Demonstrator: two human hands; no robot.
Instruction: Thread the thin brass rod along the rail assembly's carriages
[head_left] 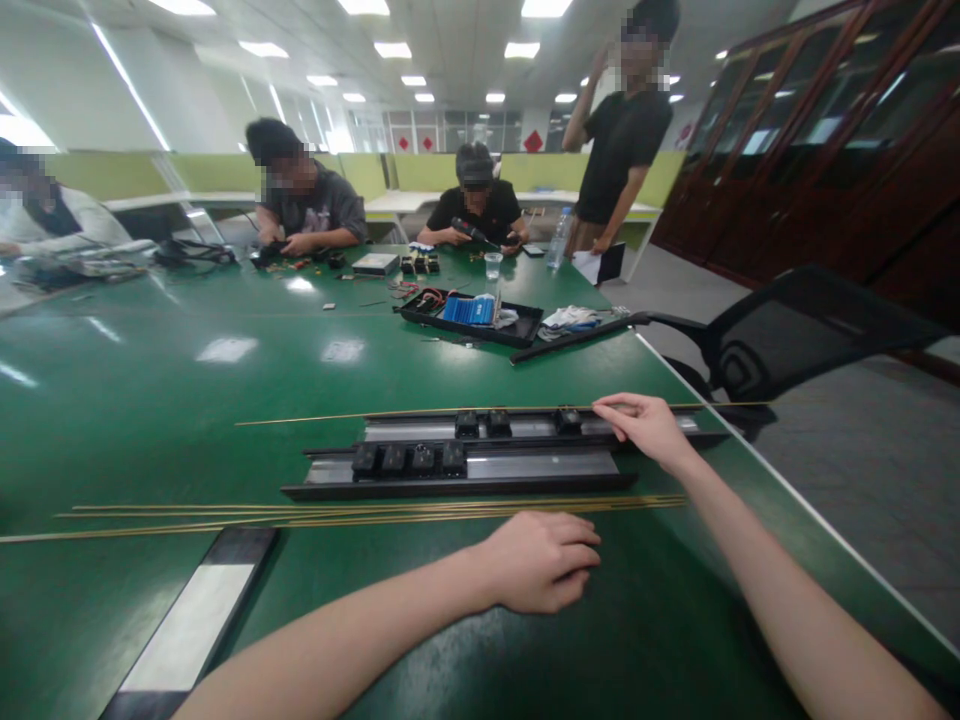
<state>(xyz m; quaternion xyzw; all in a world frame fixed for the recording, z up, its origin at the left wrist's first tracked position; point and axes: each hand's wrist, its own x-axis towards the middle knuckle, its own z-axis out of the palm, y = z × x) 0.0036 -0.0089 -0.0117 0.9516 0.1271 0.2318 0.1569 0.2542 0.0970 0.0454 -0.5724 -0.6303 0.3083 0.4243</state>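
My right hand (pixel 649 430) is closed in a pinch on a long thin brass-coloured rod (pixel 420 411). The rod runs along the back edge of the farther dark metal channel (pixel 405 428), in which several black blocks (pixel 497 423) sit. Directly in front lies a nearer dark channel (pixel 540 466), with a row of black blocks (pixel 424 460) toward its left end. My left hand (pixel 541 562) rests palm down on the green table, holding nothing visible, its fingers loosely bent and slightly apart. Between it and the nearer channel lie several loose brass-coloured rods (pixel 360 515).
A dark flat bar with a white panel (pixel 191 630) lies at left. Farther back are a black tray (pixel 517 330) with a blue finned part (pixel 469 310), cloth gloves (pixel 574 320), a cup and a bottle. Several people are across the table (pixel 247 380); a chair (pixel 795 340) stands right.
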